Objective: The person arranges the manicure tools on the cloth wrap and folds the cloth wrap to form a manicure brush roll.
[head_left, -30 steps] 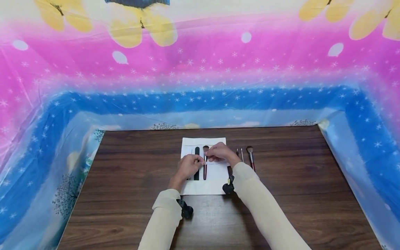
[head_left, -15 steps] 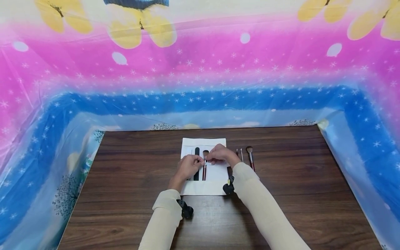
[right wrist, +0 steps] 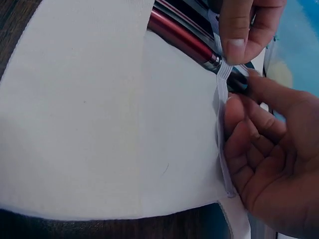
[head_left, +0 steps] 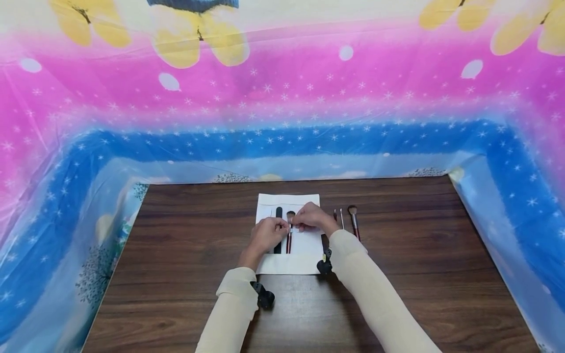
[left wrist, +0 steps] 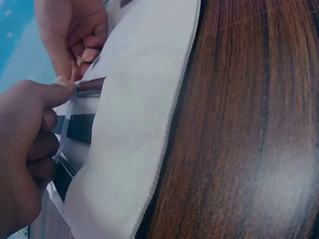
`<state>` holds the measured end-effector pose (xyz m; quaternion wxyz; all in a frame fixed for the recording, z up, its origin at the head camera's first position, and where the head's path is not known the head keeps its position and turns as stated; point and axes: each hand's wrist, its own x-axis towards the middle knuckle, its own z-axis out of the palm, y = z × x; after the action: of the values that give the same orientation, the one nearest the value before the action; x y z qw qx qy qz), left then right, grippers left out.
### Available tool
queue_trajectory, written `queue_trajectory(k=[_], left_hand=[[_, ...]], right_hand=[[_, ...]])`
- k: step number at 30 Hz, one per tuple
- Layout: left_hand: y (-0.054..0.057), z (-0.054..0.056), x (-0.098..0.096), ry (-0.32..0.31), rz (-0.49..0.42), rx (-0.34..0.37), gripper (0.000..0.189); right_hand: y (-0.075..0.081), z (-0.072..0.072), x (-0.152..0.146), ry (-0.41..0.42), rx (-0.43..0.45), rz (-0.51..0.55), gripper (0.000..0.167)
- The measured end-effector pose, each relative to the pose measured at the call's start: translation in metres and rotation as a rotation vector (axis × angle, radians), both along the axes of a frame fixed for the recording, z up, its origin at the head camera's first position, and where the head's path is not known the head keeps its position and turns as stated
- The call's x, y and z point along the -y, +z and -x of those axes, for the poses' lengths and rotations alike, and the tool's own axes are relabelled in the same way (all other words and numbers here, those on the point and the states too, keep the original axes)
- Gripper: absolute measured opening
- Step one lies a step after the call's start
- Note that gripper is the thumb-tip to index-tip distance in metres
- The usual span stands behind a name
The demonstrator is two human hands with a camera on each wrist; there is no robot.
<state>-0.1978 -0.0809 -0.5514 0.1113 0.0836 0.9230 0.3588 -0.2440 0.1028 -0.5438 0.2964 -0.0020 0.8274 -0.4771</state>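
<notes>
A white fabric brush case (head_left: pixel 289 264) lies unfolded on the table, with a thin elastic band (right wrist: pixel 223 109) across it. One makeup brush (right wrist: pixel 187 42), with a red handle and silver ferrule, runs under the band, its handle end in the case's lower pocket and its bristles (head_left: pixel 291 214) pointing away. My left hand (head_left: pixel 268 234) pinches the band between thumb and forefinger right at this brush. From the other side my right hand (head_left: pixel 311 215) grips the brush by its ferrule, its other fingers curled beside the band. A black flat file (head_left: pixel 278 212) lies in the case left of the brush.
Right of the case, on the brown wooden table (head_left: pixel 415 255), lie another makeup brush (head_left: pixel 354 223) and a thin, light-tipped tool (head_left: pixel 342 218), with a dark slim one beside them. A patterned cloth backdrop (head_left: pixel 282 142) surrounds the table's back and sides.
The brush has slid slightly toward the near side, its bristles now lower than a second ago. Both hands stay at the elastic band with hardly any movement.
</notes>
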Motion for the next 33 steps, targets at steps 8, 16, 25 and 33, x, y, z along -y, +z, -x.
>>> queue_trajectory(k=[8, 16, 25, 33], left_hand=[[0.006, 0.007, -0.012, -0.092, -0.024, -0.016, 0.013], [-0.001, 0.010, -0.018, -0.148, 0.039, -0.004, 0.023], [-0.015, -0.002, -0.016, -0.092, 0.006, 0.006, 0.014], [-0.016, -0.001, -0.021, -0.067, -0.007, 0.010, 0.012]], right_hand=[[-0.007, 0.006, -0.008, -0.097, -0.002, 0.159, 0.042], [-0.013, 0.010, -0.011, -0.161, 0.005, 0.220, 0.043], [-0.017, -0.005, -0.013, -0.173, -0.064, 0.266, 0.043], [0.004, -0.018, -0.051, -0.190, -0.262, 0.236, 0.040]])
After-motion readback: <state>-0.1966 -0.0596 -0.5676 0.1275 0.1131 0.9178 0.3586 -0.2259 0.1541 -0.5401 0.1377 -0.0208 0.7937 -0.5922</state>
